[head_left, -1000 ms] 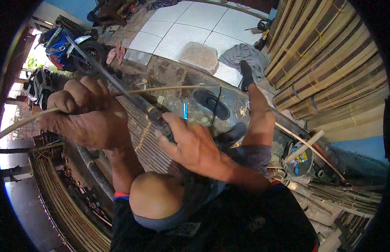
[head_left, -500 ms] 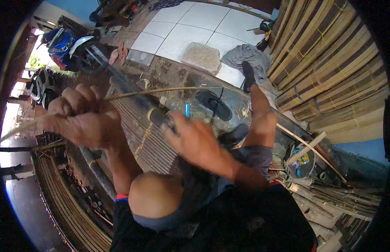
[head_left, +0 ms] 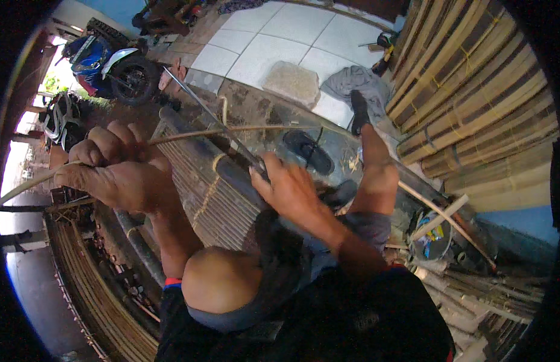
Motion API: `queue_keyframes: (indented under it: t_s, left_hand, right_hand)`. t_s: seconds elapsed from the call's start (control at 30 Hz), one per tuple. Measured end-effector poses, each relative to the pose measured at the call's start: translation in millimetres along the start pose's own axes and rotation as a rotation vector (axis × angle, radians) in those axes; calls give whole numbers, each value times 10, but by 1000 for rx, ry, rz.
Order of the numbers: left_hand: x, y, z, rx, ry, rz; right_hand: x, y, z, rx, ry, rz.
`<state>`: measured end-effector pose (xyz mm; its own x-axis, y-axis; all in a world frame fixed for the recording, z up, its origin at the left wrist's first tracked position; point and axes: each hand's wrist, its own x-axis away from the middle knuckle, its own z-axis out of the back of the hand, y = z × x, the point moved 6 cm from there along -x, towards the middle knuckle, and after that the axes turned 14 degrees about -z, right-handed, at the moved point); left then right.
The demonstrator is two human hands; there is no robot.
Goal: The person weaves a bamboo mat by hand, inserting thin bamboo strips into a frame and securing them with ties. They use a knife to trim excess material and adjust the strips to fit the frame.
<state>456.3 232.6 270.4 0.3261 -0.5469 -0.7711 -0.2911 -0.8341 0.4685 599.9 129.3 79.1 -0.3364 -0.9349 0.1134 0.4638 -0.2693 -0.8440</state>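
Observation:
My left hand (head_left: pixel 120 169), raised on the left, is closed around a thin bamboo strip (head_left: pixel 189 135). One end of the strip sticks out past my thumb; the other stretches right, over the ground beside my bare leg. In my right hand (head_left: pixel 292 188) is a long, narrow-bladed knife (head_left: pixel 201 105), its dark handle mostly hidden by my fingers. The blade slants up and left and crosses the strip around its middle. A pale curl (head_left: pixel 224 108) shows close to the blade, possibly a shaving.
Below my hands lies a slatted bamboo bench (head_left: pixel 223 214). A black sandal (head_left: pixel 308 151) and a flat stone (head_left: pixel 291 83) are ahead. Bundled bamboo slats (head_left: pixel 473 114) lean at the right, near a bucket (head_left: pixel 434 241). A motorbike (head_left: pixel 120 75) stands far left.
My right hand has shifted slightly up and right. The knife, smeared by motion before, now shows sharply across the strip. My left hand keeps its hold, almost unmoved.

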Motion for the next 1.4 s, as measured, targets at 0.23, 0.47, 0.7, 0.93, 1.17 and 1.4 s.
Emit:
queue_keyframes:
  t_s: [0.23,0.47,0.7,0.93,1.17,1.4]
  left_hand:
    - [43,-29,-58,29,-37,4]
    - [-97,66,24,73,-121,10]
    - [-203,44,244,-74,-114,-32]
    - [-15,178,-62,-125,-261,-134]
    - [140,42,-168,93,-186,-64]
    - [236,-58,4,76,-105,-52]
  right_hand:
    - [-186,496,9,190,34,-191]
    - [-69,471,-255,39,-9,-90]
    - [-328,1529,-435,45,45,-275]
    - [-49,-169,18,-249,-92,-2]
    - [169,-494,-13,-230,-21,145]
    - [-61,768,-220,-64,-101,-291]
